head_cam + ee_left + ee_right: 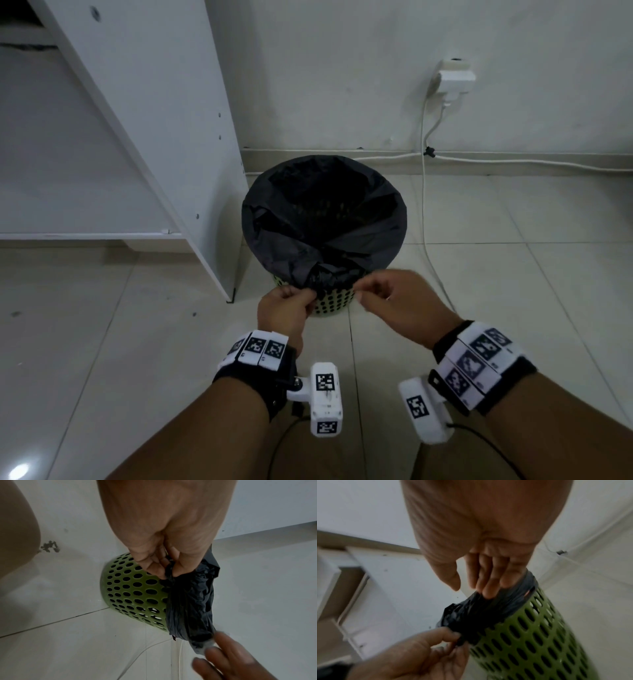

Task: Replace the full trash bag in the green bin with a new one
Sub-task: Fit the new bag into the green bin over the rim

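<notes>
A green perforated bin (334,304) stands on the tiled floor with a black trash bag (325,212) lining it and folded over its rim. My left hand (310,295) pinches a gathered bunch of the bag at the near rim; in the left wrist view, the left hand (167,573) holds that twisted bunch of bag (190,601) against the bin (130,592). My right hand (359,294) is just right of the bunch. In the right wrist view, the right hand's fingers (488,588) touch the bag (479,609) at the rim, thumb apart, gripping nothing.
A white cabinet panel (154,137) stands close to the bin's left side. A wall socket with a plug (452,78) sits at the back right, and its white cable (426,222) runs down across the floor right of the bin.
</notes>
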`<state>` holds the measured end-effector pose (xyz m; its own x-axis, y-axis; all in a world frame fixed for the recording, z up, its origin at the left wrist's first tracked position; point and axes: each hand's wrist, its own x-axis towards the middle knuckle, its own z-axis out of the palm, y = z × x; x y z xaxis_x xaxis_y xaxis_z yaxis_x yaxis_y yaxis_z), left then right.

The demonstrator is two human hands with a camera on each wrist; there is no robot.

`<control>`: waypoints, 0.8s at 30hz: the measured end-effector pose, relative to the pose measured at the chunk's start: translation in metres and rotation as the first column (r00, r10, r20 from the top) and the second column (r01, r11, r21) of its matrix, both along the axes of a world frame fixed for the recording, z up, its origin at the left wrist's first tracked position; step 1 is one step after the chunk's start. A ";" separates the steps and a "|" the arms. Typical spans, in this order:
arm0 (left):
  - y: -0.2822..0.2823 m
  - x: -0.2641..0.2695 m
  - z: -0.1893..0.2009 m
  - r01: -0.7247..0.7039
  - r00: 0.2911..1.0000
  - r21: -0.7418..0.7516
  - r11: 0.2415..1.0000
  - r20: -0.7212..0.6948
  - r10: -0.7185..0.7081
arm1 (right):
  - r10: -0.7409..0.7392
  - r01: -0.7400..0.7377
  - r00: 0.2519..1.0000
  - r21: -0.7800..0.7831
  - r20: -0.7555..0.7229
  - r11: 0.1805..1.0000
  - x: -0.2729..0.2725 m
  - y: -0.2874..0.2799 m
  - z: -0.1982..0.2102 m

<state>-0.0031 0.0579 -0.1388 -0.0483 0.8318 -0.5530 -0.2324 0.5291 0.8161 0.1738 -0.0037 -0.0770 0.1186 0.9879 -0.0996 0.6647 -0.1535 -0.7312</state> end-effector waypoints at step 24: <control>0.017 -0.022 -0.011 -0.200 0.954 0.243 0.949 -0.172 0.245 | 0.184 -0.362 0.761 0.172 0.622 0.916 -0.003 0.025 -0.048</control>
<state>-0.0247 0.0751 -0.1494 -0.3358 0.8868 -0.3173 -0.1458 0.2839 0.9477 0.1705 0.0208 -0.1249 -0.2141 0.9624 0.1672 0.9551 0.2421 -0.1710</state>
